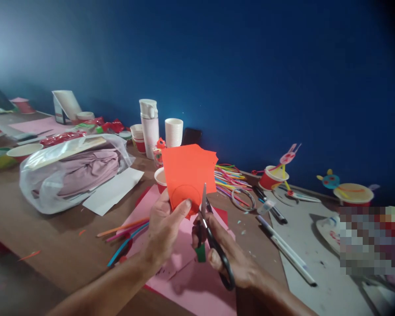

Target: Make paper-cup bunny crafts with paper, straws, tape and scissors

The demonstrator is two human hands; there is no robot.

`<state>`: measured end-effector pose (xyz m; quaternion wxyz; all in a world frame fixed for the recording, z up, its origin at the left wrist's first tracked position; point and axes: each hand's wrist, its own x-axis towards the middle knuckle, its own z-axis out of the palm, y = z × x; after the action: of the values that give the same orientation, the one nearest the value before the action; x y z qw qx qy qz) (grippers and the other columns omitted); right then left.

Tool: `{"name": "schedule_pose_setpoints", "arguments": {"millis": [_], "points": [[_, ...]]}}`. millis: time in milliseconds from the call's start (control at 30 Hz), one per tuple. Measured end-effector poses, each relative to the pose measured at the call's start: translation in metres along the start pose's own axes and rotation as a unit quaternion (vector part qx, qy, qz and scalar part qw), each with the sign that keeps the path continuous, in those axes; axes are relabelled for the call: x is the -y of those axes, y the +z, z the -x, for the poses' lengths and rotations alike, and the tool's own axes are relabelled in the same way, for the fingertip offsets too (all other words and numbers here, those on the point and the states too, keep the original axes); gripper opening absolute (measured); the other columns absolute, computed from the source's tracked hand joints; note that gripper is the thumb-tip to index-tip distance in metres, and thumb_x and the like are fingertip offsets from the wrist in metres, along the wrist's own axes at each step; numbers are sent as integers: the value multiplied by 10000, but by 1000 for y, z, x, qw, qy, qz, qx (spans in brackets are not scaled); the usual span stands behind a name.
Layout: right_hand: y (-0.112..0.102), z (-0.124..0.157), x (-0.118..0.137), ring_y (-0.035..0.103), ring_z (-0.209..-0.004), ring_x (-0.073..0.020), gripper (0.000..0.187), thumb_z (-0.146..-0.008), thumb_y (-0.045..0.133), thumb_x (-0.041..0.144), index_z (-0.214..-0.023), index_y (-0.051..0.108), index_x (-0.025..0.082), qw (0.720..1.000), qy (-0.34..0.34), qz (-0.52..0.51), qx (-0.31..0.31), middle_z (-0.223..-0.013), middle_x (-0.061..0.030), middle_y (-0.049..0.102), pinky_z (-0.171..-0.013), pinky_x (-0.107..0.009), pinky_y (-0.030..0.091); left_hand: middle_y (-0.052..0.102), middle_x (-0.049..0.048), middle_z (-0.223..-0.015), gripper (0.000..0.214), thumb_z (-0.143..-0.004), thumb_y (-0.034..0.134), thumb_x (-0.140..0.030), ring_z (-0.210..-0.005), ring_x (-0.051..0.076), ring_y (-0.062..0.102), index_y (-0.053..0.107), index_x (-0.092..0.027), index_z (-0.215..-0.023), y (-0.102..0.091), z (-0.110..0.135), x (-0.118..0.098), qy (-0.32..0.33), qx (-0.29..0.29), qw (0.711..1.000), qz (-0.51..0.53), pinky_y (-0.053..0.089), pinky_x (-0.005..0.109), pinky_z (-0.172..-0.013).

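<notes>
My left hand (164, 228) pinches the lower edge of an orange sheet of paper (188, 173) and holds it upright; a circle is drawn near its bottom. My right hand (228, 256) grips black-handled scissors (213, 241), whose blades point up and touch the paper's lower right edge beside the circle. Both hands hover over pink sheets (191, 281) lying on the brown table (52, 228).
A clear plastic bag (74, 171) with cloth lies at left, a white paper (113, 191) beside it. Coloured straws (230, 177), paper cups (174, 131), a white bottle (149, 127), pens (285, 245) and decorated cup crafts (274, 177) stand along the blue wall.
</notes>
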<state>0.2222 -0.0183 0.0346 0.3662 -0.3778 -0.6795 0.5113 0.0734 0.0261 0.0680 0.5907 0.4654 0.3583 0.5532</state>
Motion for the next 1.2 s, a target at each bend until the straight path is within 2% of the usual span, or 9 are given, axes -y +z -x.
{"name": "schedule_pose_setpoints", "arguments": {"millis": [67, 233, 467, 600, 767, 967, 1200], "points": [[0, 0, 1, 474, -752, -165, 532, -769, 459, 627, -1122, 409, 233, 1000, -4, 9, -13, -882, -38, 503, -672, -295, 437, 630, 42, -806, 170, -776, 558, -246, -698, 147, 578, 577, -152, -918, 2, 3, 1, -15, 9, 1000, 4, 471, 263, -677], [4, 3, -4, 489, -779, -184, 534, -786, 419, 632, -1143, 405, 235, 998, -24, 35, -41, -904, -45, 504, -691, -309, 429, 591, 0, -679, 143, -764, 563, -271, -420, 86, 469, 558, -162, -856, 6, 7, 2, -47, 20, 998, 36, 431, 234, -442], [6, 5, -13, 471, -797, -174, 507, -824, 386, 605, -1203, 364, 269, 997, -48, 43, -50, -943, -45, 488, -713, -309, 423, 553, -1, -562, 128, -804, 500, -278, -408, 131, 508, 533, -154, -808, 6, 10, 0, -72, 45, 996, 3, 437, 262, -405], [6, 6, -13, 468, -781, -173, 500, -821, 388, 608, -1193, 374, 274, 996, -51, 35, -57, -932, -40, 489, -706, -306, 420, 570, 4, -566, 154, -801, 510, -290, -402, 133, 509, 541, -150, -858, 5, 10, 1, -77, 44, 996, -2, 431, 258, -383], [9, 6, -14, 466, -778, -167, 439, -831, 416, 570, -1158, 402, 279, 997, -28, 11, -67, -920, -35, 490, -681, -287, 419, 609, 28, -666, 153, -796, 524, -290, -425, 115, 512, 554, -148, -845, 5, 9, 4, -79, 35, 996, 9, 441, 251, -411], [13, 3, -21, 450, -732, -155, 488, -795, 429, 622, -1115, 403, 254, 994, -52, -35, -84, -867, -32, 478, -643, -282, 425, 622, 33, -725, 145, -805, 510, -271, -483, 97, 517, 563, -146, -858, 5, 8, 4, -62, 39, 997, -3, 474, 257, -534], [15, 5, -15, 460, -725, -137, 407, -817, 445, 578, -1059, 394, 255, 994, -31, -54, -85, -840, -13, 477, -643, -258, 426, 600, 26, -737, 112, -793, 515, -230, -576, 113, 524, 554, -153, -866, 5, 7, 4, -62, 29, 998, -5, 475, 274, -629]]}}
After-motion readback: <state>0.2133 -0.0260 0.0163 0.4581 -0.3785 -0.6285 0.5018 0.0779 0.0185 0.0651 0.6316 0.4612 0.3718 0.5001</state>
